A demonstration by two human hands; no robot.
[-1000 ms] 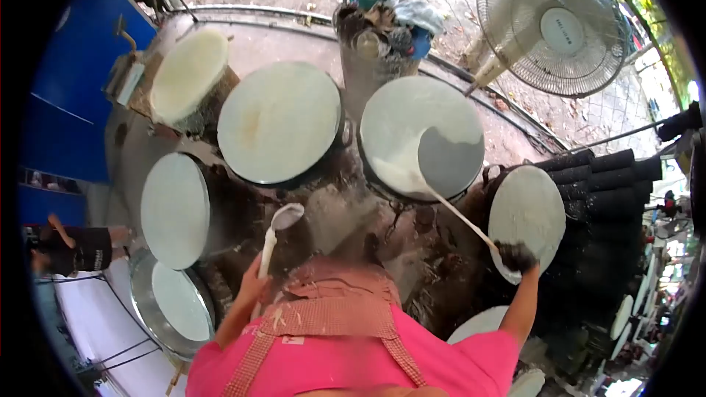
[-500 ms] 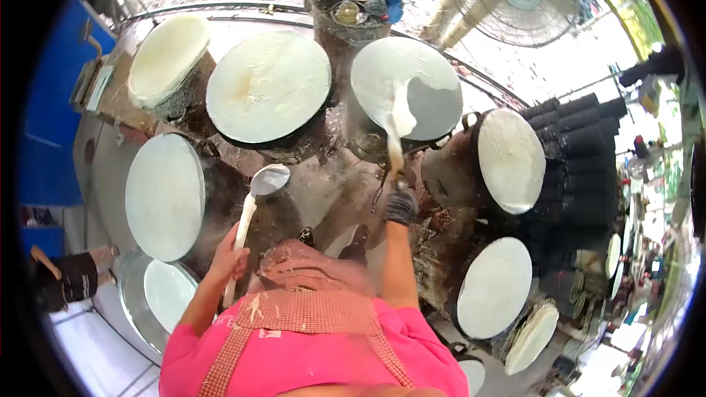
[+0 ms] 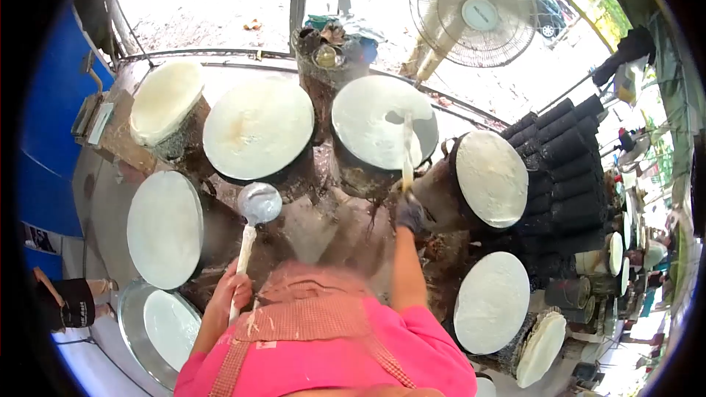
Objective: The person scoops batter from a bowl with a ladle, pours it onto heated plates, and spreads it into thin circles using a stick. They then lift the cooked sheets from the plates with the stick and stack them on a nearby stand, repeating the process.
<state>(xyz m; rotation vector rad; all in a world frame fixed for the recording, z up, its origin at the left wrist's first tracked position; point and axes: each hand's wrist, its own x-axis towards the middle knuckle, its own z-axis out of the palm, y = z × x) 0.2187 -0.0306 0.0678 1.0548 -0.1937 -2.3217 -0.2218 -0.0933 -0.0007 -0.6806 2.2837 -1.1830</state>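
Bare fingers of my left hand (image 3: 234, 287) are wrapped round the pale handle of a ladle (image 3: 259, 204), its bowl pointing away from me. My right hand (image 3: 409, 215), in a dark glove, grips a long light-coloured spatula (image 3: 407, 147). The spatula's blade lies over the right part of a round pan (image 3: 375, 121), where white batter covers most of the surface and a grey patch shows at the right. Left of it stands another round pan (image 3: 268, 129) covered in white, with a faint brownish spot.
More white-topped pans (image 3: 165, 228) stand around me on both sides. A metal basin (image 3: 136, 316) is at the lower left, near a person in dark clothes (image 3: 73, 301). A fan (image 3: 478, 15) and stacked black cylinders (image 3: 551, 169) are at the right.
My right hand has swung left from the far-right pan to the upper pan, and its grey patch has shrunk as white spreads. The ladle in my left hand has turned more upright.
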